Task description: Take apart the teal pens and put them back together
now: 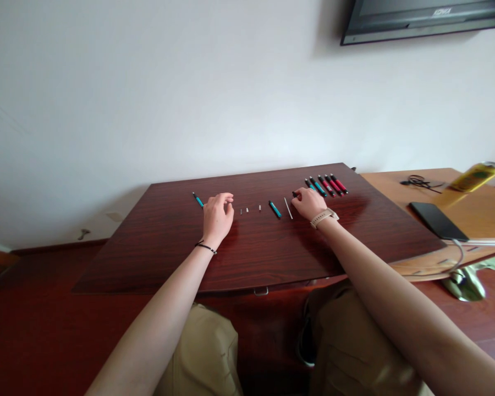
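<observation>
My left hand [219, 215] hovers at the left of the dark table with its fingers loosely bent and the thumb apart, holding nothing visible. Partly behind it lies a teal pen [197, 199] with a black tip end. On the right, my right hand [308, 203] has its fingertips closed on a small black pen part [296, 193], mostly covered by the fingers. Just left of that hand are a thin white refill [287, 208] and a teal pen barrel [274, 209]. Between the hands sit tiny pen pieces: a white one [259, 208], another white one [247, 210] and a spring-like one [241, 211].
Several teal and red pens [326, 185] lie in a row at the table's back right. On the lighter side table are a black phone [438, 221] with a white cable, a black cord [419, 182] and a yellow can [477, 176]. A wall screen [429, 25] hangs above.
</observation>
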Demonstrator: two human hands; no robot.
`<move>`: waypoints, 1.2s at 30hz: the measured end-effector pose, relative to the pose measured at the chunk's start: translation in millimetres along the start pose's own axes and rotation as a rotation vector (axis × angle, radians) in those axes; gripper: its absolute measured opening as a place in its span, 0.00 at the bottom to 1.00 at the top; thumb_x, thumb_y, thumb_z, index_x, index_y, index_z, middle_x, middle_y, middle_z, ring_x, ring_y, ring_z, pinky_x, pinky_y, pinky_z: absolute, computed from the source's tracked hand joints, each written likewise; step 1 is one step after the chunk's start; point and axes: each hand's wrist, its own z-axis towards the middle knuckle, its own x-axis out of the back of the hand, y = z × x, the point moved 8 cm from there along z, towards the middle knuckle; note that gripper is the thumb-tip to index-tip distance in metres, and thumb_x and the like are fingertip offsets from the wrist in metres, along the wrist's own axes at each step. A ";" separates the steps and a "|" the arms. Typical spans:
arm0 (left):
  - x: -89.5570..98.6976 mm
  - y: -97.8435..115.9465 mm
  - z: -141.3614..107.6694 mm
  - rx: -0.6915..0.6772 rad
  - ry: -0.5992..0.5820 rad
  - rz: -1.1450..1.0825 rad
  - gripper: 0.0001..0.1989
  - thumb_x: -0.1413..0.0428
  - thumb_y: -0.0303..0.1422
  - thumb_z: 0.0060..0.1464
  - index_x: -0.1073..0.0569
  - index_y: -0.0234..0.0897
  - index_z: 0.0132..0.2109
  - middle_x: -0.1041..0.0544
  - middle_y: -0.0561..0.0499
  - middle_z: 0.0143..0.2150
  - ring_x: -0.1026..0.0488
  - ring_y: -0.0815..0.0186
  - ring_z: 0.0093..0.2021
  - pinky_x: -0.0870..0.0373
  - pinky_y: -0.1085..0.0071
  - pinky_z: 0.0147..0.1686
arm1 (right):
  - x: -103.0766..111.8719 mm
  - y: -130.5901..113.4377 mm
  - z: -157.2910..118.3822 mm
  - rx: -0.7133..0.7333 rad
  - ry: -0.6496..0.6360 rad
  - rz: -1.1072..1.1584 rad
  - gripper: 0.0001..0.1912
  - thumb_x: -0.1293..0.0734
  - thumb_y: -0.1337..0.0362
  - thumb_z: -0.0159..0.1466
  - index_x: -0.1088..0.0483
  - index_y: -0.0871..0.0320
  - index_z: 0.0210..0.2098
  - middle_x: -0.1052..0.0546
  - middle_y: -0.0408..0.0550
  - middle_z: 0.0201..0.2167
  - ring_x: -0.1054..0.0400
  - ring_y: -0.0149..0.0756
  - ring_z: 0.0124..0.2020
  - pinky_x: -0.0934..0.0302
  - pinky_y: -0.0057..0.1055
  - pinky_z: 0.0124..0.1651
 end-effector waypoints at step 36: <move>43.7 -107.2 -10.7 0.177 0.124 -0.105 0.11 0.45 0.27 0.62 0.23 0.38 0.49 0.15 0.46 0.47 0.19 0.58 0.49 0.26 0.60 0.56 | -13.5 17.5 7.4 0.127 0.006 0.025 0.20 0.31 0.64 0.67 0.20 0.60 0.57 0.19 0.57 0.47 0.25 0.46 0.50 0.33 0.38 0.60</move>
